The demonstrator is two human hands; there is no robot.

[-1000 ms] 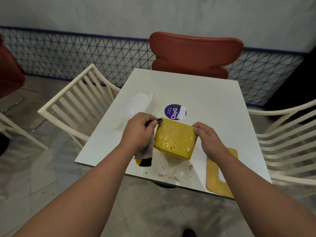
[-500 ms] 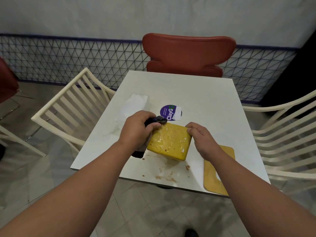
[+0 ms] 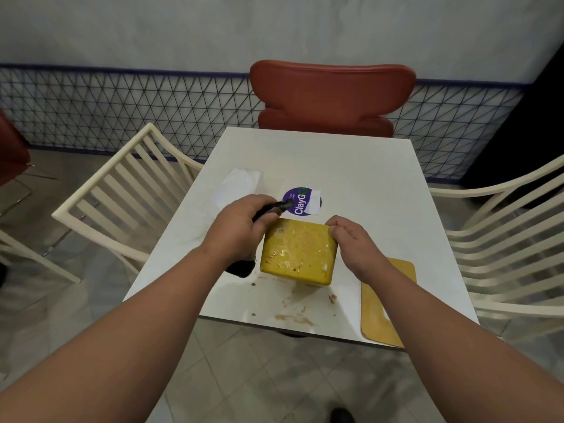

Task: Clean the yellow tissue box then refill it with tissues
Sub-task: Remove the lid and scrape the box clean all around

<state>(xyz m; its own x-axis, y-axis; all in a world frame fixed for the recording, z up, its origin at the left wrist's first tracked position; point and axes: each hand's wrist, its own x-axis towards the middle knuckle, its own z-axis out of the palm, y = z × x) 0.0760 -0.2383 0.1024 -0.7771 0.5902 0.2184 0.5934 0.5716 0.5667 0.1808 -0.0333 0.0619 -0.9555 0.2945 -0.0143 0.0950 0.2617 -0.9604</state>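
Note:
The yellow tissue box [image 3: 299,250] stands on the white table [image 3: 351,166], its top face smeared with brown dirt and wet streaks. My left hand [image 3: 236,228] grips a dark cloth [image 3: 273,209] against the box's left upper edge; the cloth's lower end hangs out below my wrist. My right hand [image 3: 351,239] holds the box's far right corner with curled fingers. A stack of white tissues [image 3: 238,186] lies on the table behind my left hand.
A yellow flat lid [image 3: 387,300] lies at the table's right front edge. A purple round sticker [image 3: 300,201] sits behind the box. Brown crumbs [image 3: 293,315] dot the near table edge. Cream slatted chairs [image 3: 122,190] flank the table; a red chair [image 3: 329,96] stands behind it.
My left hand with the cloth has shifted slightly along the box's left edge. The right hand keeps its hold on the corner. The camera view has drifted a little.

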